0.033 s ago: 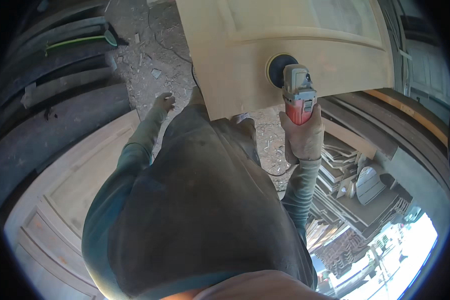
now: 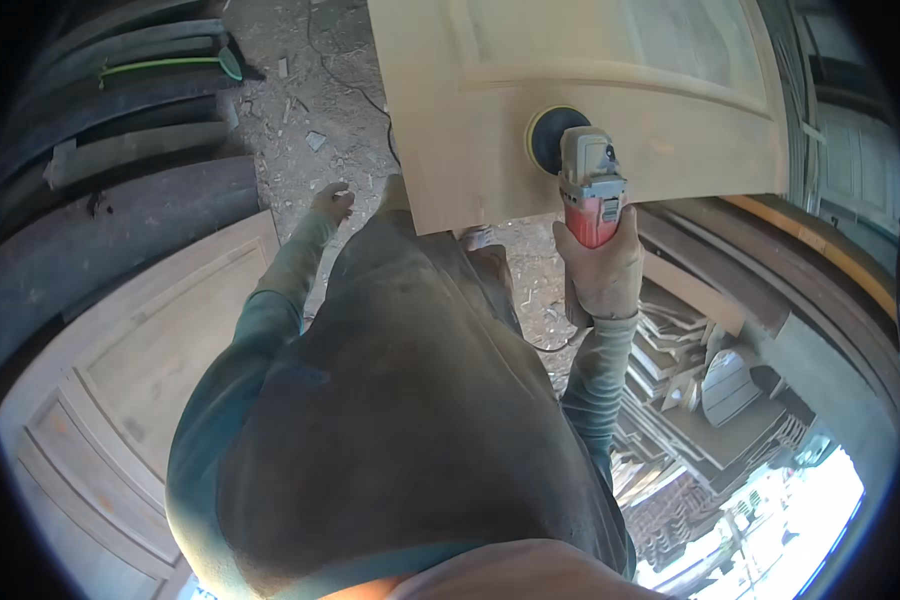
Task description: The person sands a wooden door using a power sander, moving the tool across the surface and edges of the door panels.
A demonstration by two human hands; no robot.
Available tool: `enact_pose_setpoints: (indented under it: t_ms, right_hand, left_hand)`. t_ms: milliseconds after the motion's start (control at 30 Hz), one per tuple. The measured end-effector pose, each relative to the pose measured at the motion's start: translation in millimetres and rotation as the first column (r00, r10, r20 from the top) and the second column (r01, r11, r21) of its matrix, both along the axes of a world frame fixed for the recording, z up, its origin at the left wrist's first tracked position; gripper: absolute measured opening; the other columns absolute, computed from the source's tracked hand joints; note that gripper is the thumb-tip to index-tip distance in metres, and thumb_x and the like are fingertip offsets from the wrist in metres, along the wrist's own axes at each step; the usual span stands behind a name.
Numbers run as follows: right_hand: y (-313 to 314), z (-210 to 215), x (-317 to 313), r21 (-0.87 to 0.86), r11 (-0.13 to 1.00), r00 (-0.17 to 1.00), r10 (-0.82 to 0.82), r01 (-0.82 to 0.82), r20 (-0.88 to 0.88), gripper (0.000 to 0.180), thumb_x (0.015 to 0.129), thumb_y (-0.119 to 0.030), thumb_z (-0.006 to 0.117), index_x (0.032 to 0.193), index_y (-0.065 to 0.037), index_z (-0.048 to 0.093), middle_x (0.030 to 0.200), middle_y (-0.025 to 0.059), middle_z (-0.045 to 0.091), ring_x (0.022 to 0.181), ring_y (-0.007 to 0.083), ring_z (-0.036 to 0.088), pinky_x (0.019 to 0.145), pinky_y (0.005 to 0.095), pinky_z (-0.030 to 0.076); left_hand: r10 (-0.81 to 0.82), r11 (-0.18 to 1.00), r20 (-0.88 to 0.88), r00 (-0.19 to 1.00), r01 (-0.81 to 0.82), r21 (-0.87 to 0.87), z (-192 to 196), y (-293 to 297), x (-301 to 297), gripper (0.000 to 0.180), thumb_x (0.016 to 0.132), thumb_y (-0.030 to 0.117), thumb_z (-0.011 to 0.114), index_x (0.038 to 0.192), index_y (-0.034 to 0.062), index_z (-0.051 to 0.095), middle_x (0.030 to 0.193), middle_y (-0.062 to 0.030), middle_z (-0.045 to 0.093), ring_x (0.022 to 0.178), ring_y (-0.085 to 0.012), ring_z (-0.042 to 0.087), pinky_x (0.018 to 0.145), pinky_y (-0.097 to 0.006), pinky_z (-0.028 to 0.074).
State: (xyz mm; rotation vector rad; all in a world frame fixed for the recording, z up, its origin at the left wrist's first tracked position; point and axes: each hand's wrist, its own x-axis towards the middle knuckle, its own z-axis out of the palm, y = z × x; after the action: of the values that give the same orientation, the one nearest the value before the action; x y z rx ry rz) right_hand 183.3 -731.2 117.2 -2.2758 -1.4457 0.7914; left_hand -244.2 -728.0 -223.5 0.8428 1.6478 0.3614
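My right hand (image 2: 606, 270) is wrapped round the red and grey body of a disc sander (image 2: 594, 190). Its round dark pad with a yellow rim (image 2: 558, 140) lies against the pale wooden door (image 2: 480, 150), near the door's closest edge. Beside my left thigh hangs my left hand (image 2: 332, 202), holding nothing, its fingers loosely bent and somewhat apart. A dark apron (image 2: 390, 420) covers my front. Part of a dark cord (image 2: 560, 348) shows under my right wrist.
Another panelled door (image 2: 170, 350) leans at the left, below stacked dark boards (image 2: 120, 225) with a green-handled tool (image 2: 165, 66). Long planks (image 2: 730, 260) and cut wood pieces (image 2: 700, 390) fill the right. Scraps and a cord (image 2: 355, 88) litter the dusty floor (image 2: 300, 130).
The sander has shifted slightly left across the door, with my right hand still round it. The view has moved a little; my left hand hangs in the same place.
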Motion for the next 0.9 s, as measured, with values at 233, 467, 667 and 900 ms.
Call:
enact_pose_setpoints:
  t_ms: [233, 467, 667, 900]
  right_hand:
    - [22.2, -6.9, -7.5, 0.1, 0.953, 0.958, 0.287, -0.287, 0.021, 0.057, 0.075, -0.035, 0.08, 0.107, 0.004, 0.054, 0.091, 0.0315, 0.069, 0.088, 0.0491, 0.068, 0.075, 0.0513, 0.054]
    - [33.2, -32.8, -43.2, 0.077, 0.916, 0.917, 0.387, -0.394, 0.098, 0.064, 0.076, -0.039, 0.078, 0.116, 0.004, 0.05, 0.095, 0.0315, 0.069, 0.089, 0.0494, 0.068, 0.077, 0.0517, 0.054]
    - [38.0, -35.8, -43.9, 0.013, 0.917, 0.917, 0.399, -0.399, 0.016, 0.07, 0.075, -0.045, 0.078, 0.116, 0.005, 0.05, 0.094, 0.0313, 0.069, 0.09, 0.0497, 0.068, 0.078, 0.0512, 0.054]
    - [59.9, -46.2, 19.9, 0.022, 0.938, 0.938, 0.343, -0.345, 0.055, 0.077, 0.075, -0.052, 0.079, 0.115, 0.008, 0.049, 0.097, 0.0318, 0.068, 0.095, 0.0485, 0.068, 0.081, 0.049, 0.054]
  left_hand:
    - [-0.309, 0.909, -0.093, 0.947, 0.323, 0.263, 143.4, -105.3, 98.0, 0.045, 0.096, 0.031, 0.065, 0.131, 0.0026, 0.063, 0.111, -0.017, 0.071, 0.104, -0.0235, 0.068, 0.092, -0.035, 0.053]
    - [-0.149, 0.96, 0.569, 0.809, -0.018, 0.278, 246.8, -72.1, 233.1, 0.069, 0.1, 0.043, 0.06, 0.15, 0.0026, 0.038, 0.136, -0.0129, 0.06, 0.126, -0.0233, 0.056, 0.103, -0.041, 0.047]
    - [0.17, 0.955, 0.853, 0.493, -0.297, -0.019, 268.8, -15.6, 279.0, 0.065, 0.096, 0.044, 0.064, 0.147, 0.0083, 0.042, 0.133, -0.0072, 0.058, 0.123, -0.021, 0.056, 0.101, -0.044, 0.049]
    - [0.162, 0.926, 0.956, 0.243, -0.372, -0.062, 240.3, 17.2, 352.7, 0.056, 0.096, 0.035, 0.068, 0.142, 0.0101, 0.048, 0.127, -0.0055, 0.061, 0.119, -0.0189, 0.059, 0.099, -0.038, 0.049]
